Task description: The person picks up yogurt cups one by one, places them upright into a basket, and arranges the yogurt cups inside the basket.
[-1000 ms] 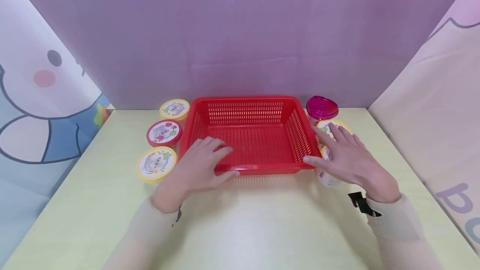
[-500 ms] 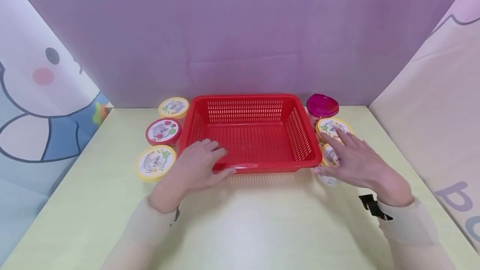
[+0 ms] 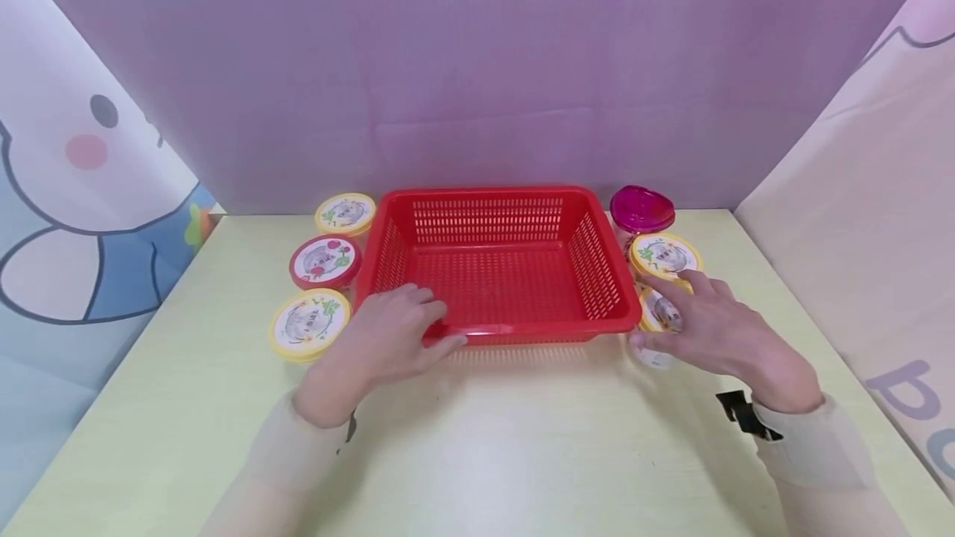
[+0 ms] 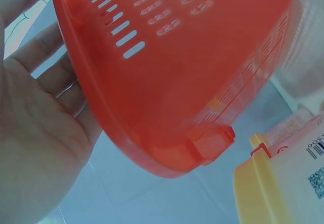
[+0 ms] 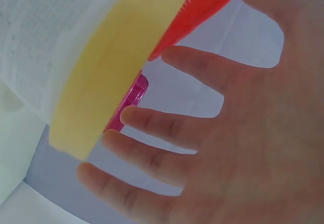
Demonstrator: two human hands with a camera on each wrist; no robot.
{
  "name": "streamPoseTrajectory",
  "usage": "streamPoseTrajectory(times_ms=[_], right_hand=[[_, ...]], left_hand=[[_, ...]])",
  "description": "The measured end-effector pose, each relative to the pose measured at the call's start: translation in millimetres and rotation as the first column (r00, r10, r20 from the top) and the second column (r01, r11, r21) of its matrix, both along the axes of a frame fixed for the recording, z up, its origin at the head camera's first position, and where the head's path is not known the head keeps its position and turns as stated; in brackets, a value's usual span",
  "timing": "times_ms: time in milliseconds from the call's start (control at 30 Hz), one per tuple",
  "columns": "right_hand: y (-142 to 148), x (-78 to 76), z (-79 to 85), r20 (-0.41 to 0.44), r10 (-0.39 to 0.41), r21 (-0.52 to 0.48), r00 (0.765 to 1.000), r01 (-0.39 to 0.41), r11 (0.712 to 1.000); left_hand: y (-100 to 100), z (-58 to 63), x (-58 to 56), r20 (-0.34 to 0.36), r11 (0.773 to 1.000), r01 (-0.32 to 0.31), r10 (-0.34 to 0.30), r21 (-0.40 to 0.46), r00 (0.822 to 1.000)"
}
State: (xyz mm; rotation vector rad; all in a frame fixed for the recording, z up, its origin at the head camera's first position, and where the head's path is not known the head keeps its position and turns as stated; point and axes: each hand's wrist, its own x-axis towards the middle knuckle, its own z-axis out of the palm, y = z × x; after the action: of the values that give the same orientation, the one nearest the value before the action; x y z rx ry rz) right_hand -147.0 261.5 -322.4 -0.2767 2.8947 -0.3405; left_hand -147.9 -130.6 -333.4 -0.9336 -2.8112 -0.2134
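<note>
A red slotted plastic basket (image 3: 492,195) sits in the middle of the table. My left hand (image 3: 391,330) lies over its front left corner, fingers across the rim; in the left wrist view they pass behind the basket's rim (image 4: 83,87). Palm down with spread fingers, my right hand (image 3: 712,326) hovers over the front jar with a yellow lid (image 3: 660,312) on the basket's right. Whether its fingertips touch that lid I cannot tell. Behind stand another yellow-lidded jar (image 3: 666,253) and a jar with a magenta lid (image 3: 642,210).
Left of the basket is a row of jars: a front yellow-lidded jar (image 3: 309,324), a red-lidded jar (image 3: 325,261) and a back yellow-lidded jar (image 3: 346,212). A purple cloth wall (image 3: 477,65) rises behind the pale table (image 3: 492,446), with printed cloths at both sides.
My right hand has moved off the basket's front right corner, to the right, and its fingers have drawn back from the middle jar's lid. My left hand has shifted only slightly.
</note>
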Motion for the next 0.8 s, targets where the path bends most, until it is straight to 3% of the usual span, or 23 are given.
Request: streamPoseTrajectory(times_ms=[433,800], right_hand=[[2.7,-5.5,-4.7,-0.018,0.003,0.030,1.000,-0.003,1.000],[4.9,-6.6,-5.4,-0.037,0.026,0.054,0.999,-0.024,0.998]], left_hand=[[-2.9,3.4,2.2,0.060,0.999,-0.036,0.039,-0.041,0.997],[-0.9,1.4,2.3,0.053,0.999,-0.036,0.038,-0.039,0.998]])
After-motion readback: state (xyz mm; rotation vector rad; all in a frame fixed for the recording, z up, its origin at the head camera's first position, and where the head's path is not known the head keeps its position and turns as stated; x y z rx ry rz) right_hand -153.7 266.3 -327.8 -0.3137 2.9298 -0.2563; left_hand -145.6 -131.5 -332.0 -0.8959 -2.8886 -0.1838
